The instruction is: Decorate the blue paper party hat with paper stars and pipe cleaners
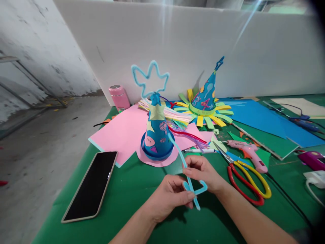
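Observation:
Between my hands is a light blue pipe cleaner (179, 151), its lower end bent into a small hook and its long end pointing up toward the hat. My left hand (173, 191) pinches it at the crossing near the bend. Just above, my right hand (203, 172) grips the straight stem between thumb and fingers. Behind them stands a blue paper cone hat (158, 134) with star and round stickers, on a pink paper disc (167, 162). A wavy light blue pipe cleaner shape (164, 81) rises from its tip.
Scissors (250, 179) with red and yellow handles and a pink glue gun (247, 150) lie at right. A phone (92, 184) rests at left, near pink paper (122, 128) and a pink flask (119, 97). Farther back stands a second cone hat (207, 95) with a fringed brim.

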The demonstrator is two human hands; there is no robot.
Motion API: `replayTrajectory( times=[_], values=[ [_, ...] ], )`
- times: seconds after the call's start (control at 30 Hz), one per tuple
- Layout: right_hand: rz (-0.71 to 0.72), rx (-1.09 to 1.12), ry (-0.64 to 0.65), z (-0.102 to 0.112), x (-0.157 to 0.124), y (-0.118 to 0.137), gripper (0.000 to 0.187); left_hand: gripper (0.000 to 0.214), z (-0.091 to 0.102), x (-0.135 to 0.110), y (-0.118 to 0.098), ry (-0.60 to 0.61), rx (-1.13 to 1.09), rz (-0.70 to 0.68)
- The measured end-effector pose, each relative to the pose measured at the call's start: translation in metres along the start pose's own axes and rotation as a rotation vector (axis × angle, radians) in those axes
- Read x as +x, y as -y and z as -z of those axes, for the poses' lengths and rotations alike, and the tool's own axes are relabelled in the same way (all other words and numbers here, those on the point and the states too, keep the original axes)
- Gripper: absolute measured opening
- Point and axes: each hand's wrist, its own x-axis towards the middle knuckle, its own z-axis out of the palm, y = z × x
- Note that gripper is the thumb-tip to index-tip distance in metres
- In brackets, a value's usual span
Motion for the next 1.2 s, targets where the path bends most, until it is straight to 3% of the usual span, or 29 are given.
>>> replayTrajectory(
  times=[0.1, 0.2, 0.33, 0.53, 0.63, 0.73, 0.83, 1.07, 1.2],
  values=[
    [0.018, 0.023, -0.056, 0.001, -0.001, -0.001, 0.021, 0.017, 0.0, -0.002, -0.003, 0.018, -0.009, 0.009],
    [-0.093, 0.122, -0.107, 0.001, 0.0, -0.005, 0.021, 0.017, -0.001, -0.002, -0.006, -0.002, -0.061, -0.041],
    [-0.193, 0.322, -0.152, -0.001, 0.002, -0.01, 0.025, 0.013, -0.001, 0.001, -0.01, -0.125, -0.196, -0.139],
    [-0.232, 0.426, -0.133, -0.006, 0.002, -0.015, 0.029, 0.01, 0.005, 0.004, -0.014, -0.261, -0.363, -0.219],
    [-0.088, 0.311, -0.188, -0.009, 0.002, -0.019, 0.028, 0.012, 0.007, 0.006, -0.014, -0.33, -0.356, -0.264],
    [0.104, 0.026, -0.272, -0.01, 0.0, -0.021, 0.026, 0.014, 0.007, 0.007, -0.013, -0.395, -0.329, -0.293],
    [0.201, -0.186, -0.302, -0.011, -0.002, -0.02, 0.026, 0.016, 0.006, 0.008, -0.014, -0.457, -0.295, -0.309],
    [0.192, -0.277, -0.335, -0.013, 0.0, -0.02, 0.026, 0.016, 0.005, 0.01, -0.011, -0.604, -0.192, -0.326],
    [0.179, -0.284, -0.32, -0.013, 0.0, -0.021, 0.026, 0.016, 0.005, 0.012, -0.008, -0.629, -0.184, -0.326]
  ],
)
